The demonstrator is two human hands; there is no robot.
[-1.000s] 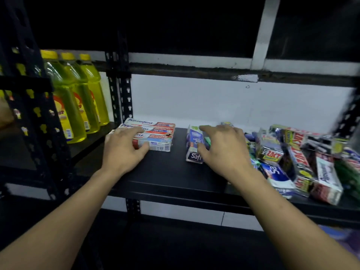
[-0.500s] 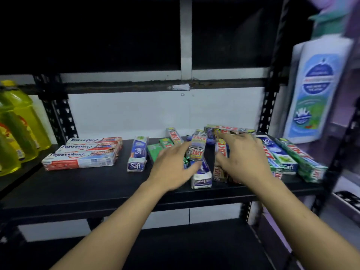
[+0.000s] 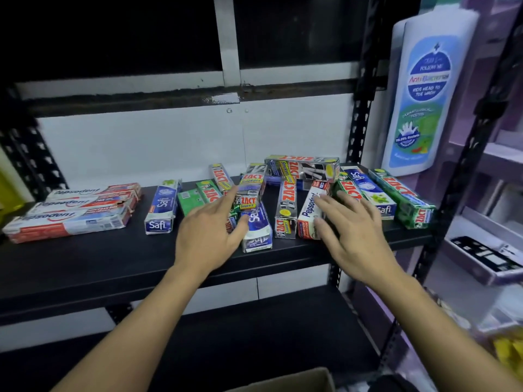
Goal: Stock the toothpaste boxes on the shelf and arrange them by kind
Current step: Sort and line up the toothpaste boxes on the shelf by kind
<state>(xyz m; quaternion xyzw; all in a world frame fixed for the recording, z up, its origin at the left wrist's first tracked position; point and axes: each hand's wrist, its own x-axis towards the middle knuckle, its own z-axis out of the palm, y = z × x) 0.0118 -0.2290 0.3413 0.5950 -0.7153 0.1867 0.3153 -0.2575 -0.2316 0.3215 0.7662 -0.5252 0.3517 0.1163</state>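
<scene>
From the head camera, a black metal shelf (image 3: 113, 267) carried the cardboard toothpaste boxes. At its left end lay a neat stack of long red, white and blue boxes printed "Pepsodent" (image 3: 70, 210). Just beside it lay a single blue box marked "Safi" (image 3: 161, 207).

Toward the right the boxes lay in a loose, crossed heap:
- a glossy silver box reading "ZACT Smokers" (image 3: 250, 190), tilted over the others
- a second silver ZACT box (image 3: 285, 210)
- a white and red Pepsodent box (image 3: 310, 210)
- a green ZACT box (image 3: 402, 199) at the far right

A tall white plastic bottle (image 3: 424, 94) beside the right upright bore a blue label with "Kids head to toe wash".

The left hand (image 3: 209, 230) reached into the heap palm down, fingers straight and apart, the index finger at the tilted silver box. The right hand (image 3: 353, 230) hovered palm down by the loose Pepsodent box, fingers spread and gripping nothing.
</scene>
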